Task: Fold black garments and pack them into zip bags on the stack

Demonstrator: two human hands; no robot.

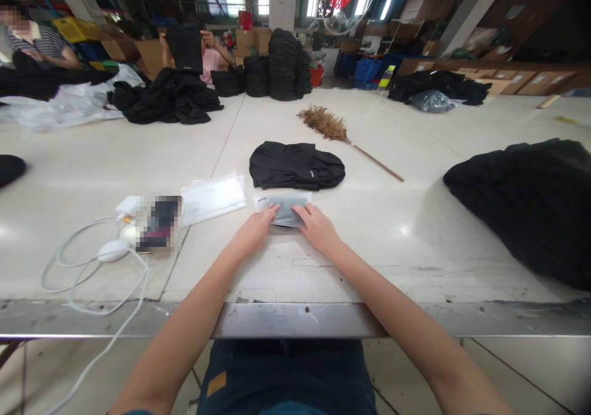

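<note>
Head view shows both forearms reaching out over the metal edge (295, 319) of the tabletop (415, 236). Just beyond that edge, the left hand (252, 233) and right hand (318, 229) lie flat on a small clear plastic bag (285, 209). Fingers rest on its near corners, palms down, neither grip closed around anything — they press rather than grasp. The bag lies flat on the tabletop, directly in front of the person.

To do this well, I judge the fingers should stay spread and pull evenly outward so the film lies smooth, with light pressure so it does not slide or crease.

Left of the bag lies a stack of similar clear bags (212, 198), and further left a phone (159, 223) beside a white charger cable (92, 267). Just behind the bag sits a folded black garment (295, 165), touching or nearly touching its far edge. Behind and right of that garment lies a feather duster (341, 135). Well right of the bag a heap of black garments (530, 199) spreads out. At the far end, stacks of black clothing (281, 64) stand — and other people work near them.
</note>
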